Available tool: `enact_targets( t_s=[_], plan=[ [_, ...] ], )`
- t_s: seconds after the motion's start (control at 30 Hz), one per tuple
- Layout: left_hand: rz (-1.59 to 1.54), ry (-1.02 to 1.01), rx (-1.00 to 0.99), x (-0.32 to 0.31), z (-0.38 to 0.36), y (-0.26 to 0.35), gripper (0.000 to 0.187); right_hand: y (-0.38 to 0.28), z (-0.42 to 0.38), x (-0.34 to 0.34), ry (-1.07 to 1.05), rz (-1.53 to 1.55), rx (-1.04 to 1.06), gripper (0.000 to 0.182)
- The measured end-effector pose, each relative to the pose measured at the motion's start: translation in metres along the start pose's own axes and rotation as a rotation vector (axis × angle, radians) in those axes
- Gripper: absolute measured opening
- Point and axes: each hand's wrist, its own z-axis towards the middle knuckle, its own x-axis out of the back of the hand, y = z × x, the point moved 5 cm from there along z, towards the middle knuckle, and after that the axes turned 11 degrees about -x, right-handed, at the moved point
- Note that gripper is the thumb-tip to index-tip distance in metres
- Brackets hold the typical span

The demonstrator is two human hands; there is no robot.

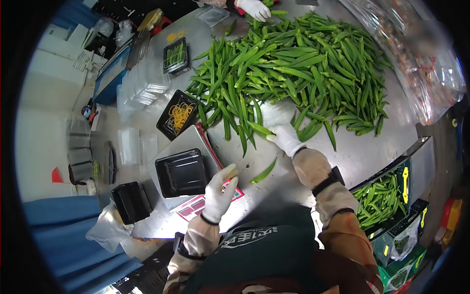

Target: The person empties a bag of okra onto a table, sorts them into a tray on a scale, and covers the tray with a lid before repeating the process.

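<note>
A big heap of green okra (pixel 303 68) covers the steel table. My right hand (pixel 285 139), in a white glove, is at the heap's near edge, its fingers closed on one okra pod (pixel 260 129). A single loose pod (pixel 264 171) lies on the metal between my hands. My left hand (pixel 220 193), also gloved, is raised over the front of a red and white scale (pixel 188 209), its fingers curled; whether they hold anything is hard to make out. On the scale's plate, left of that hand, sits an empty black tray (pixel 182 173).
Yellow rubber bands fill a black tray (pixel 177 115); beyond it stands a packed okra tray (pixel 176 56). Clear lids (pixel 144 83) are stacked at left, near black trays (pixel 131 202). A co-worker's gloved hand (pixel 254 9) is at the far edge. An okra crate (pixel 379 201) stands at right.
</note>
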Motion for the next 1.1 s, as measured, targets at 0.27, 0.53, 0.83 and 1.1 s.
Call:
enact_targets(
  t_s=[0.27,0.53,0.83,1.1],
  plan=[
    [-0.033,0.385,0.233,-0.060,0.156,-0.165,0.036,0.066,-0.047,0.087,0.098,1.114,-0.117,0.027],
    [-0.109,0.390,0.356,-0.063,0.182,-0.160,0.017,0.180,-0.184,0.142,0.442,0.906,-0.509,0.031],
    [-0.450,-0.117,0.174,-0.244,0.055,0.020,0.015,0.323,-0.453,0.211,0.898,0.194,-1.079,0.042],
    [-0.652,-0.697,-0.177,-0.344,0.016,0.175,0.016,0.140,-0.344,0.294,1.155,0.305,-0.504,0.036]
  ],
)
